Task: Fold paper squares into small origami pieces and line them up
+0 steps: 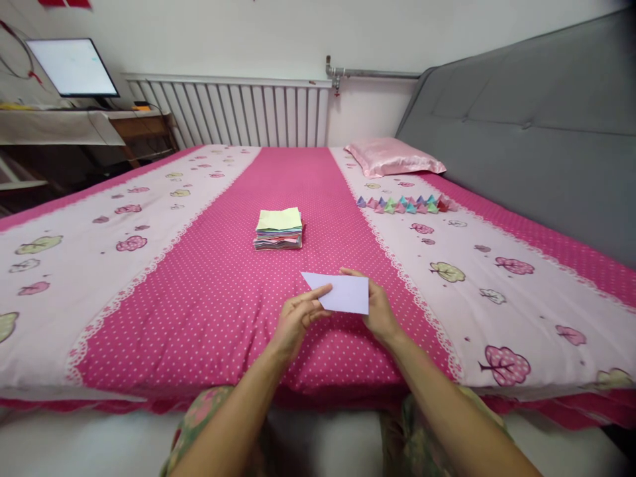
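Note:
A pale purple sheet of folded paper [348, 293] is held up between my two hands, just above the bed's front part. Its left end slants to a point; the right end is straight. My left hand [298, 319] grips the lower left edge, with a finger lying over the front. At the right end, my right hand [380, 311] has the paper pinched, most of its fingers behind the sheet. Beyond the hands, a stack of coloured paper [279, 228] with a yellow sheet on top rests on the pink bedspread [223, 305].
Small folded paper pieces [405, 204] in several colours lie in a row at the right. Behind them is a pink pillow [395, 157], beside the grey headboard [527, 99]. A radiator [238, 112] lines the wall; a monitor [73, 67] stands on a desk at far left.

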Available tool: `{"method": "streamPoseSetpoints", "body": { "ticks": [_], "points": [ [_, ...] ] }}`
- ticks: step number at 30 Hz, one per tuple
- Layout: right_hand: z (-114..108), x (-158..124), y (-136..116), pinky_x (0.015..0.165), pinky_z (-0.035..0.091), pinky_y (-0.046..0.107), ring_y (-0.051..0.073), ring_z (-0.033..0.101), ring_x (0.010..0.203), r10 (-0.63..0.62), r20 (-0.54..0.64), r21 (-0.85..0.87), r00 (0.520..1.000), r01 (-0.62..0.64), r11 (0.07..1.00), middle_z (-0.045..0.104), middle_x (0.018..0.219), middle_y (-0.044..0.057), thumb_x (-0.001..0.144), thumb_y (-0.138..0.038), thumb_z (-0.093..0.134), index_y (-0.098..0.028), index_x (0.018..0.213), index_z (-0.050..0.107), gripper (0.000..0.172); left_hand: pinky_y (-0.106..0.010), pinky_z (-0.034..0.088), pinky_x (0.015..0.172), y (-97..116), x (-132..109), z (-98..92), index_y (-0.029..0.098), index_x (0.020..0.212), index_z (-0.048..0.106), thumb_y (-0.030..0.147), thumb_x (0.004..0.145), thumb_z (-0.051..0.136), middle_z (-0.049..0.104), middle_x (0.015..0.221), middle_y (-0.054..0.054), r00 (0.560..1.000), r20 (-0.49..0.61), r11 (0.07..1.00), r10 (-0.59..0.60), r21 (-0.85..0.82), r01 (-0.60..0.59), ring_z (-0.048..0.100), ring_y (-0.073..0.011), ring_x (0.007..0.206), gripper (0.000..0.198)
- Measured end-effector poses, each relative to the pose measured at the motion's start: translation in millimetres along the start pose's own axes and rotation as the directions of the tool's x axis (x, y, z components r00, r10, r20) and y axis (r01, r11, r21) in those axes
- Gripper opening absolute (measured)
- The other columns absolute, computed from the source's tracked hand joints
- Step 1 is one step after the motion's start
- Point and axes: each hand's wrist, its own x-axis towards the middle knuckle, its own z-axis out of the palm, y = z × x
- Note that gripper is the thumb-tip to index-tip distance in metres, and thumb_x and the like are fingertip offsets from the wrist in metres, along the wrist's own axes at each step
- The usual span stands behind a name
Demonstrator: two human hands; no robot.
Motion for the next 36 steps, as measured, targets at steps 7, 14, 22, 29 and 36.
{"method": "streamPoseSetpoints", "body": {
  "ticks": [7,14,22,29,36],
  "points": [
    [-2.5,-2.8,-6.2,0.080,0.050,0.030,0.020,0.052,0.111,-0.183,0.071,-0.115,0.981,0.190,0.975,0.040,0.136,0.004,0.069,-0.020,0.066,-0.034,0.124,0.048,0.059,-0.024,0.047,0.070,-3.0,4.9,-5.1,0.017,0.095,0.071,0.030,0.066,0.069,0.070,0.094,-0.008,0.970,-0.195,0.973,0.145,0.206,-0.104,0.061,-0.0148,0.076,0.032],
    [-6.7,-3.3,-6.0,0.106,0.027,0.042,0.023,0.036,0.126,-0.292,0.229,-0.382,0.928,0.362,0.850,0.035,0.140,0.001,0.072,-0.018,0.065,-0.029,0.086,0.072,0.019,-0.024,0.047,0.067,-2.2,3.9,-2.5,0.016,0.094,0.070,0.025,0.064,0.070,0.071,0.092,-0.008,0.975,-0.169,0.973,0.145,0.205,-0.109,0.062,-0.0139,0.073,0.031],
    [-9.6,-0.3,-1.4,0.098,0.036,0.038,0.024,0.043,0.120,-0.253,0.275,-0.390,0.928,0.348,0.853,0.044,0.131,0.006,0.073,-0.027,0.066,-0.027,0.088,0.072,0.016,-0.025,0.047,0.072,-1.9,3.5,-4.7,0.015,0.096,0.070,0.022,0.063,0.070,0.070,0.093,-0.008,0.985,-0.105,0.972,0.137,0.204,-0.113,0.063,-0.0161,0.080,0.034],
    [-5.0,0.2,-0.7,0.086,0.044,0.035,0.022,0.056,0.100,-0.225,0.140,-0.363,0.964,0.261,0.894,0.060,0.103,0.007,0.072,-0.036,0.067,-0.022,0.080,0.072,0.017,-0.027,0.048,0.074,-0.7,1.9,0.5,0.015,0.100,0.068,0.020,0.057,0.076,0.071,0.090,-0.007,0.995,-0.052,0.978,0.089,0.193,-0.077,0.063,-0.0151,0.077,0.045],
    [0.0,-4.2,0.4,0.066,0.045,0.029,0.016,0.059,0.067,-0.151,0.006,-0.229,0.989,0.148,0.962,0.066,0.071,0.002,0.066,-0.035,0.071,-0.018,0.072,0.068,0.019,-0.023,0.049,0.068,-7.8,5.0,-0.5,0.016,0.095,0.069,0.018,0.056,0.076,0.072,0.085,-0.005,0.991,-0.081,0.974,0.109,0.210,-0.090,0.064,-0.0127,0.071,0.040]
  ]
}}
